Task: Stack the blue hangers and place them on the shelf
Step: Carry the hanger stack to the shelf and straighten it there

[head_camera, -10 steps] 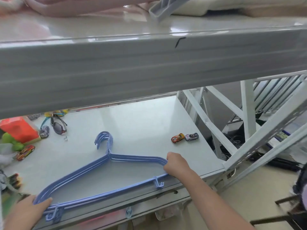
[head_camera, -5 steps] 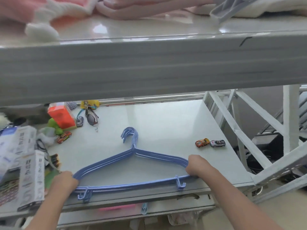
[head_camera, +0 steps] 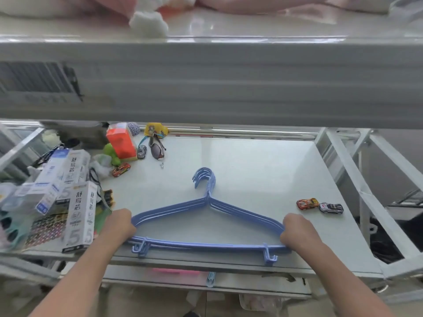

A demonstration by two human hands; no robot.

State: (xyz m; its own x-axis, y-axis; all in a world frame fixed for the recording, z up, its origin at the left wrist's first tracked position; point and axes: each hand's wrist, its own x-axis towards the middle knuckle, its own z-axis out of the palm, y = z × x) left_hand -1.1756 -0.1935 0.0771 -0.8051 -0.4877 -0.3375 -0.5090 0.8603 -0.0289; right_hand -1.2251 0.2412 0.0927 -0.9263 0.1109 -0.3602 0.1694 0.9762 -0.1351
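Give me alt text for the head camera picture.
Two hands, left hand and right hand, grip the ends of a stack of blue hangers lying on a white shelf, with two toy cars to the right.

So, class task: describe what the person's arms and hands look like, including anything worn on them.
Both forearms are bare as far as the view shows, with no sleeves visible. The left hand and right hand wear no gloves, and no rings, watch or bracelets are visible.

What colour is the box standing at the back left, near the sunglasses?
Bright orange-red; the box shows best in the head view, the only one.
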